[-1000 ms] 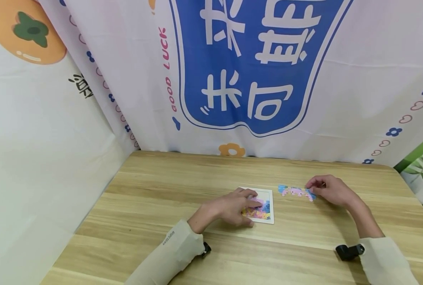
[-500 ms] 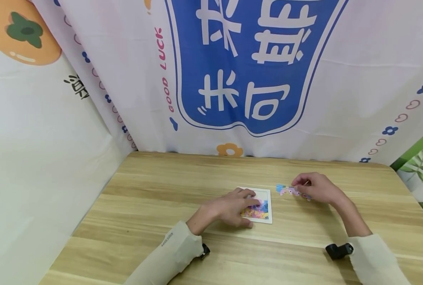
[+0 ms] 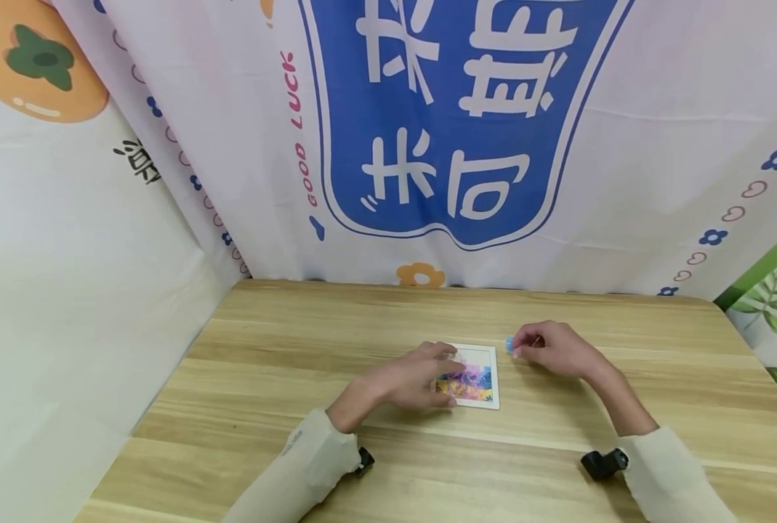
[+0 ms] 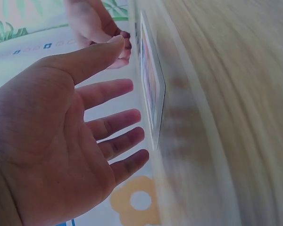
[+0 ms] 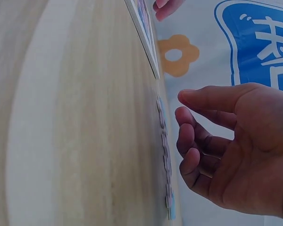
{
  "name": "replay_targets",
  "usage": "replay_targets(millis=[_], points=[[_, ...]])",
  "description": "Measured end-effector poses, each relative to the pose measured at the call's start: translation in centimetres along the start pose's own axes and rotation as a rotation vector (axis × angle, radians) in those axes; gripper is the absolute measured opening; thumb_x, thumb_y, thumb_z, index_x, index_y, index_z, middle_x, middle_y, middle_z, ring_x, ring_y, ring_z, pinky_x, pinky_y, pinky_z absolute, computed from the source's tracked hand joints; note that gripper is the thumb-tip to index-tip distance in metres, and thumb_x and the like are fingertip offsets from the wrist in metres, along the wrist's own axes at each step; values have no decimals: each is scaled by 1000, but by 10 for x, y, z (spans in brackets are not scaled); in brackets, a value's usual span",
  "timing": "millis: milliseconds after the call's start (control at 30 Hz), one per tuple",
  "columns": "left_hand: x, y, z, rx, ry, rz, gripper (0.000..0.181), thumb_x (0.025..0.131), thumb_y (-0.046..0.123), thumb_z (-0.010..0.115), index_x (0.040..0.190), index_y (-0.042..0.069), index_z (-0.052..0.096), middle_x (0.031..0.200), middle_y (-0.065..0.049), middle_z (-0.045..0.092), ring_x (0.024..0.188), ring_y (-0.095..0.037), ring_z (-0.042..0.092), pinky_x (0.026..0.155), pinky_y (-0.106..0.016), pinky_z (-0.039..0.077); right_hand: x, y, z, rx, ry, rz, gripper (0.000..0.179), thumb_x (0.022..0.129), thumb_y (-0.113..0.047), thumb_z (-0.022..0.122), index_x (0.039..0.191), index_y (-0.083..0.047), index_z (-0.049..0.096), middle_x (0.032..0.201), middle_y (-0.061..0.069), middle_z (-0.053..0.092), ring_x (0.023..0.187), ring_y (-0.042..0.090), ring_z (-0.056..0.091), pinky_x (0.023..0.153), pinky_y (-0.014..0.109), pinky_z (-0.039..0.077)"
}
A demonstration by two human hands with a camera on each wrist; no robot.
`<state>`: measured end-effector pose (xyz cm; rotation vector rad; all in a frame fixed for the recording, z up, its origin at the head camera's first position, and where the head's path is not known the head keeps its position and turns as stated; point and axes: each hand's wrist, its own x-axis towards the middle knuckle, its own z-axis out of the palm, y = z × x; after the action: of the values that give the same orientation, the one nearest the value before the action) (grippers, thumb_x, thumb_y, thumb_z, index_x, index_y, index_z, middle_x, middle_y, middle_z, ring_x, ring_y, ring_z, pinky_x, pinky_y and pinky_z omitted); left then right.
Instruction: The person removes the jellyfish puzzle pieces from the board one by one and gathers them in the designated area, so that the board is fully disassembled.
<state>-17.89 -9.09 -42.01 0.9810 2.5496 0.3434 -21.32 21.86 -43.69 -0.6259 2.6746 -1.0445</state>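
Note:
A small square puzzle [image 3: 477,391] with a white frame lies on the table, its lower part showing a colourful picture and its upper part pale. Over its left side my left hand [image 3: 409,380] spreads its fingers; in the left wrist view they look straight, just off the board's edge. To the right of the board, my right hand [image 3: 561,351] hovers over a row of jigsaw pieces [image 5: 166,155]. Its fingers are loosely bent, with nothing between thumb and index finger in the right wrist view. From the head view only one blue piece [image 3: 509,345] shows beside the fingertips.
Pale wooden tabletop [image 3: 336,319] surrounds the puzzle. A printed curtain [image 3: 264,181] hangs behind the far edge, and a white cloth wall stands at the left. Black wrist cameras [image 3: 602,465] sit at both sleeve cuffs.
My right hand has moved left along the row of pieces, towards the board, and covers most of them. My left hand has shifted slightly left and lifted a little off the puzzle.

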Motion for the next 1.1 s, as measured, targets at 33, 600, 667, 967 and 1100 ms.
replay_targets(millis=[33,600,667,967,1100], points=[[-2,-1,0,-1,5,-1,63,103,42,72,160,22,54,174,-6,37,163,-28,32,132,-47,34,1,-1,1,-2,-1,-3,8,102,-14,72,105,-9,78,96,2,75,83,14,57,72,25,48],[-35,-20,9,23,4,10,62,107,45,65,163,24,49,176,-9,32,163,-29,31,131,-50,34,11,-22,19,-12,-37,-31,9,103,-10,69,106,-10,78,96,-1,74,85,13,58,74,25,49],[-39,-20,10,24,0,11,62,107,45,65,163,24,48,176,-9,31,163,-29,31,131,-51,35,13,-25,22,-7,-44,-40,9,103,-11,70,106,-10,78,95,-1,73,84,13,59,74,26,50],[-45,-19,12,75,3,50,59,107,46,66,161,25,52,175,-8,33,162,-28,34,131,-49,36,25,-41,37,15,-81,-56,8,101,-8,70,105,-9,77,95,-1,73,86,13,62,79,28,54],[-45,-19,12,89,5,55,58,106,45,67,159,25,55,174,-7,36,161,-27,36,131,-47,36,29,-49,43,26,-97,-55,9,99,-7,71,106,-10,77,98,0,74,89,13,64,82,31,56]])
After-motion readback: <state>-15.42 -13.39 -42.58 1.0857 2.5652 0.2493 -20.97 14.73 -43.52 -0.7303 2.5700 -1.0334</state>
